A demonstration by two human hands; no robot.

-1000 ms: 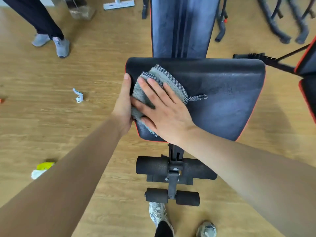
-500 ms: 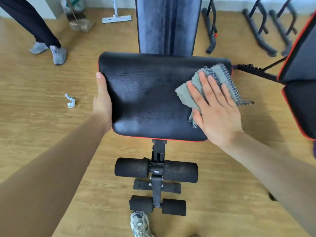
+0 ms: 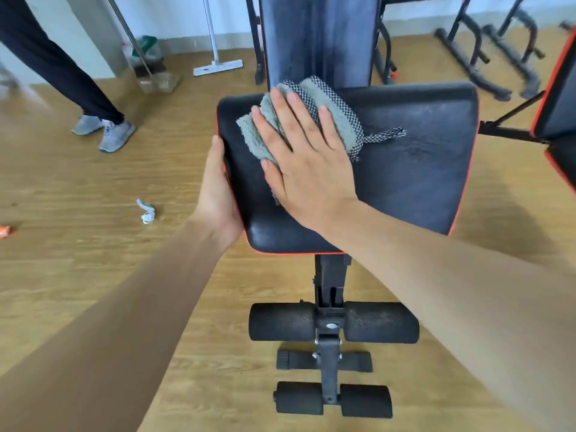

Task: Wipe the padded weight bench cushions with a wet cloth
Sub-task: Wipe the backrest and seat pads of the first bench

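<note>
The black seat cushion (image 3: 411, 169) with red piping fills the middle of the head view. Behind it rises the dark back cushion (image 3: 321, 42). A grey cloth (image 3: 336, 120) with a checked border lies bunched on the seat's far left part. My right hand (image 3: 305, 163) presses flat on the cloth, fingers spread and pointing away from me. My left hand (image 3: 218, 194) grips the seat's left edge, thumb on the side. Part of the cloth is hidden under my right palm.
Black foam leg rollers (image 3: 333, 322) sit on the bench post below the seat. A second bench (image 3: 558, 98) stands at the right edge. A person's legs (image 3: 103, 126), a mop (image 3: 218, 65), a dustpan, metal racks (image 3: 477, 57) and litter (image 3: 146, 212) are on the wooden floor.
My right hand has swept the cloth from the seat's right side back to its far left part. My left hand stays on the left edge.
</note>
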